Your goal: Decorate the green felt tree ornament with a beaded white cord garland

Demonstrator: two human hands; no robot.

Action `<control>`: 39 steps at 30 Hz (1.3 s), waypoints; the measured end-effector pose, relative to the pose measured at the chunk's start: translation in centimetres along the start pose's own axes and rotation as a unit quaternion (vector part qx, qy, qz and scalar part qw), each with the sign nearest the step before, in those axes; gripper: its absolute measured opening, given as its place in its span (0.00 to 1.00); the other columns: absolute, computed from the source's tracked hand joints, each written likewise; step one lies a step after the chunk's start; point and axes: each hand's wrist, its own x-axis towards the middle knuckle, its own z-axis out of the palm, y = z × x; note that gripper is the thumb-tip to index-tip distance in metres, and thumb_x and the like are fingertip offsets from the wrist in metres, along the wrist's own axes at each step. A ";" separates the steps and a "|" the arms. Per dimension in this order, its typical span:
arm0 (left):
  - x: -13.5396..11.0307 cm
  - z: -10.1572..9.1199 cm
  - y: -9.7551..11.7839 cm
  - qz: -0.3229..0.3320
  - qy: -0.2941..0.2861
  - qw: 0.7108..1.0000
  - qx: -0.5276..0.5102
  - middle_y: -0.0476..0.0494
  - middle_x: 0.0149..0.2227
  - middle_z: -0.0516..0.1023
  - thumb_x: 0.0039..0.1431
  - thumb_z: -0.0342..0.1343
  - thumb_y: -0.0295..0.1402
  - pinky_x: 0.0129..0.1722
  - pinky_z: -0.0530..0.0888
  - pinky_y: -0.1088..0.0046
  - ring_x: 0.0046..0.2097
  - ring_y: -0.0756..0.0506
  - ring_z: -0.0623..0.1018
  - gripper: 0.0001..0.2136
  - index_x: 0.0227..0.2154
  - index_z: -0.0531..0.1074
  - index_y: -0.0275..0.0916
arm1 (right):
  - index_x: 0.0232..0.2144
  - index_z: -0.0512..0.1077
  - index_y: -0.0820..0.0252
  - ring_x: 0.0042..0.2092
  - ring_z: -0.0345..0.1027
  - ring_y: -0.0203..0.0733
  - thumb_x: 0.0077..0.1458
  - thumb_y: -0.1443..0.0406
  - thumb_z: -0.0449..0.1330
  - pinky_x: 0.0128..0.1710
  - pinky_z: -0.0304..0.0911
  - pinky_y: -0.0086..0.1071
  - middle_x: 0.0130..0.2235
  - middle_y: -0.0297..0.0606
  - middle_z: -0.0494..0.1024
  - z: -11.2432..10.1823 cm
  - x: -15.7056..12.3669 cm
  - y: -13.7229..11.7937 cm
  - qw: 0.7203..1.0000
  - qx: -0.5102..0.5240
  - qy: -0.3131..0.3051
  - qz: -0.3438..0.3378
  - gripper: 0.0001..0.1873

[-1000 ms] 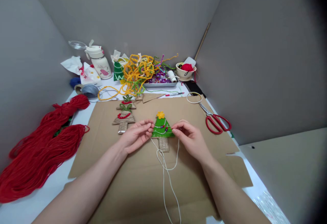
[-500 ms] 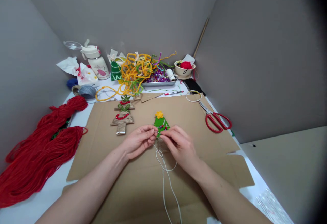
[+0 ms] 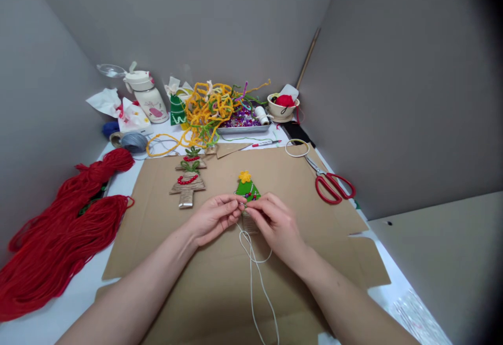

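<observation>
My left hand [image 3: 218, 216] and my right hand [image 3: 277, 222] meet over the middle of the cardboard, fingertips pinched close together. A thin light strand shows between them, too small to make out fully. White cord [image 3: 251, 250] hangs from below my left fingers, loops and runs down to the near edge. Just beyond the fingers lies a green Christmas tree ornament [image 3: 246, 189] with a yellow flower [image 3: 244, 176] on top, beads across it and a twine-wrapped trunk [image 3: 250, 224], partly hidden by my right hand.
Twine-wrapped trees [image 3: 186, 183] with red beads lie to the left. Red-handled scissors [image 3: 334, 187] and a ring [image 3: 297, 148] sit at right. Red yarn [image 3: 74, 245] fills the left side. Behind are a bottle [image 3: 149, 98], yellow yarn [image 3: 212, 104], a bead tray [image 3: 245, 129] and a bowl [image 3: 283, 110].
My fingertips have drawn slightly closer, and less of the thin strand shows between them. The cord and the tree ornament stay in place.
</observation>
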 end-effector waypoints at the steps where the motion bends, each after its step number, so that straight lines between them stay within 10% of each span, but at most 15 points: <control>1: 0.0 0.0 0.0 -0.002 -0.004 1.000 -0.002 0.42 0.31 0.76 0.51 0.61 0.26 0.33 0.71 0.84 0.29 0.56 0.73 0.09 0.36 0.76 0.30 | 0.35 0.73 0.58 0.35 0.65 0.36 0.59 0.64 0.54 0.36 0.63 0.31 0.33 0.38 0.71 0.1 0.0 0.1 1.000 0.006 0.004 0.009 0.08; 11: 0.1 0.4 0.6 -0.004 -0.024 1.000 -0.018 0.37 0.38 0.77 0.54 0.54 0.19 0.38 0.73 0.82 0.36 0.52 0.76 0.14 0.44 0.72 0.28 | 0.28 0.71 0.61 0.30 0.64 0.35 0.52 0.60 0.60 0.30 0.60 0.27 0.28 0.34 0.73 0.1 0.5 0.7 0.965 0.159 0.045 0.205 0.09; 20: 0.1 0.0 0.2 0.014 -0.021 1.000 0.002 0.48 0.25 0.71 0.55 0.58 0.30 0.19 0.63 0.88 0.21 0.59 0.66 0.05 0.30 0.71 0.32 | 0.28 0.72 0.61 0.32 0.64 0.35 0.54 0.63 0.59 0.32 0.59 0.28 0.30 0.35 0.72 0.1 0.2 0.4 0.977 0.136 0.042 0.157 0.07; 39: 0.2 -0.1 0.1 0.015 -0.007 1.000 -0.016 0.47 0.26 0.72 0.49 0.63 0.26 0.24 0.66 0.87 0.24 0.58 0.68 0.06 0.30 0.73 0.31 | 0.28 0.71 0.61 0.31 0.62 0.33 0.55 0.65 0.59 0.31 0.58 0.26 0.29 0.34 0.70 0.8 -0.3 0.3 0.994 0.077 0.029 0.071 0.05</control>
